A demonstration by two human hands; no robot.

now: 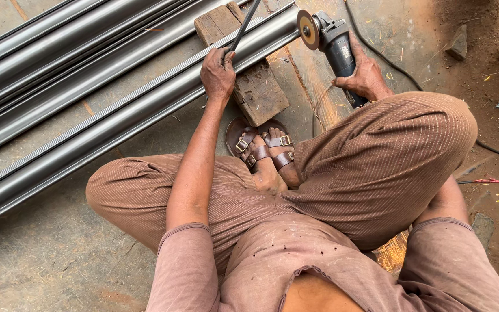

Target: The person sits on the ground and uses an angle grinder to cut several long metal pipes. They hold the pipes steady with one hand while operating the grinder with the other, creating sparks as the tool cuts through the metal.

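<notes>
Grinding step: right hand [364, 72] grips angle grinder [330, 40] at steel pipe [145, 110] end; left hand [218, 72] clasps thin rod [245, 26]; next calls for steady disc contact.

Squatting person's hands grip a thin rod [244, 26] and angle grinder [333, 43].

The steel pipes [105, 124] under my left hand [218, 72] look smooth, with a dull grey sheen. The wooden block [258, 86] is rough and worn. My angle grinder [333, 43] has a matt dark plastic body and a gritty abrasive disc [307, 29]. The concrete floor [41, 260] is coarse and stained.
</notes>
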